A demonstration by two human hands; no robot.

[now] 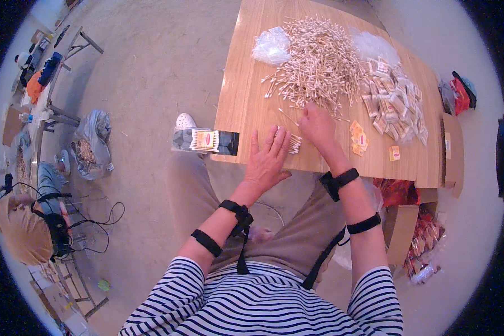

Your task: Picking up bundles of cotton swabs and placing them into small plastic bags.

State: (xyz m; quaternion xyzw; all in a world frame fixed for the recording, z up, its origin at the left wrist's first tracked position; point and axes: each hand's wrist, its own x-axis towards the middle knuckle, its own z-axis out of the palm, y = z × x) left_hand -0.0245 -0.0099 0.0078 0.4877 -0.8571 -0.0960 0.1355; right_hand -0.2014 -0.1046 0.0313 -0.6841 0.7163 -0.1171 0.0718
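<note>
My left hand (266,158) lies flat at the near edge of the wooden table, its fingers stretched out. Its fingertips rest beside and partly over a small row of cotton swabs (294,144). At the near side of a big heap of loose cotton swabs (318,56), my right hand (318,129) is closed with the fingers curled in. What those fingers hold, if anything, is hidden. Just left of them lies a single cotton swab (288,117). Several yellow cards (358,139) lie to the right of my right hand.
Packed swab bundles (395,101) pile up at the table's right. Clear plastic bags (272,45) flank the heap. A filled swab pack (205,140) sits on a dark strip at the left edge. Cardboard boxes (400,232) stand below right. Another person (25,229) is at far left.
</note>
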